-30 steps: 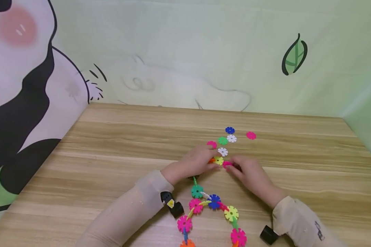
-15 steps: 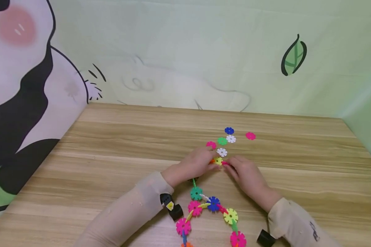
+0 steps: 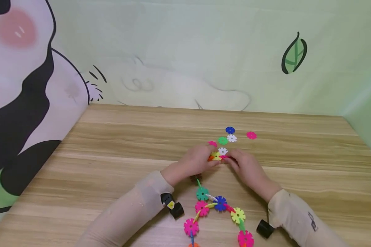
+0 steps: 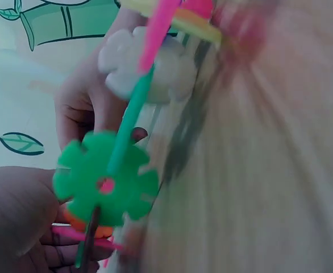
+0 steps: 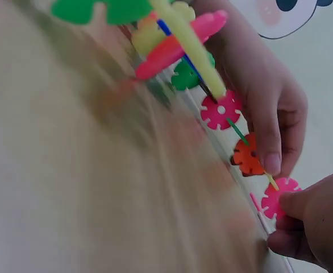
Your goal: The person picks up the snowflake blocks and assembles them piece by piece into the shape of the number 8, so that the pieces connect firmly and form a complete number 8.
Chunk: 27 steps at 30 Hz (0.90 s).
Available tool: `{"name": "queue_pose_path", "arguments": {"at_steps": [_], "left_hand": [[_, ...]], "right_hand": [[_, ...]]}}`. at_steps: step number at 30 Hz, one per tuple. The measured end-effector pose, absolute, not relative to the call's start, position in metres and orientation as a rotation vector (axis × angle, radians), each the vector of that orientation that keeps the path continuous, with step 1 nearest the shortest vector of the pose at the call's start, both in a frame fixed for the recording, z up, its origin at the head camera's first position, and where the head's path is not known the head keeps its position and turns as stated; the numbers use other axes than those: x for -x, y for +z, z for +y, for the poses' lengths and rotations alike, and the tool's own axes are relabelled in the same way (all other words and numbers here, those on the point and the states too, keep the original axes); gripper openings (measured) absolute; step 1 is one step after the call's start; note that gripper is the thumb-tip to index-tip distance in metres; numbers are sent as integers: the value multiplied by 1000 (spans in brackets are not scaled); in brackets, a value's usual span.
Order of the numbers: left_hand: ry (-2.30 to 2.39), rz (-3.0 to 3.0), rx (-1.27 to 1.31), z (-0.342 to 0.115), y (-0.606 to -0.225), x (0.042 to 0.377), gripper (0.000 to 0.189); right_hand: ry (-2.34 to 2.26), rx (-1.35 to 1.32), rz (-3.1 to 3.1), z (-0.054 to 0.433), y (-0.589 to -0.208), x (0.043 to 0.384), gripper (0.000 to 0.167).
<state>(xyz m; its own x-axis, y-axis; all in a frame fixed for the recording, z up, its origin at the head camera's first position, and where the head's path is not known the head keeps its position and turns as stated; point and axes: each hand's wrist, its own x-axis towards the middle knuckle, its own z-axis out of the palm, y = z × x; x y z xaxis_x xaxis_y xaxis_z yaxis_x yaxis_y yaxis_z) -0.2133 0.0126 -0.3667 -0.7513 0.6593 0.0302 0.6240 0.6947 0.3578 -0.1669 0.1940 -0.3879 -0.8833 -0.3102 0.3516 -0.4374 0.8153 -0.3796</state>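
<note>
Both hands work at one end of a chain of slotted plastic snowflake discs. My left hand (image 3: 199, 159) pinches the chain at an orange disc (image 5: 247, 154), thumb against it in the right wrist view. A yellow disc (image 3: 216, 156) joins the orange one to a pink disc (image 5: 274, 199). My right hand (image 3: 248, 171) pinches that pink disc between thumb and fingers. Behind the left hand the chain runs down past a teal disc (image 3: 202, 193) and a blue disc (image 3: 220, 203). In the left wrist view, a green disc (image 4: 107, 179) hangs close to the left hand.
Loose discs lie beyond the hands: blue (image 3: 230, 130), white (image 3: 232, 138), green (image 3: 223, 140) and pink (image 3: 251, 135). Another white disc (image 3: 223, 151) lies just past the yellow one. The wooden table (image 3: 126, 137) meets a printed wall (image 3: 173, 51) at the back.
Both hands have moved slightly away from me, with the chain's end. The pink disc in the right hand has turned edge-on in the head view. The near chain has shifted slightly right.
</note>
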Motion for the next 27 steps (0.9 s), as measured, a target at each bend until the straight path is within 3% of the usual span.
{"name": "queue_pose_path", "arguments": {"at_steps": [8, 15, 27], "left_hand": [[556, 2760, -1008, 3, -362, 221, 30], [393, 2807, -1255, 3, -360, 222, 27], [407, 2866, -1334, 1, -369, 222, 17]], "right_hand": [[745, -645, -2783, 196, -386, 184, 8], [931, -731, -2839, 199, -380, 192, 13], [867, -591, -2975, 204, -373, 213, 20]]}}
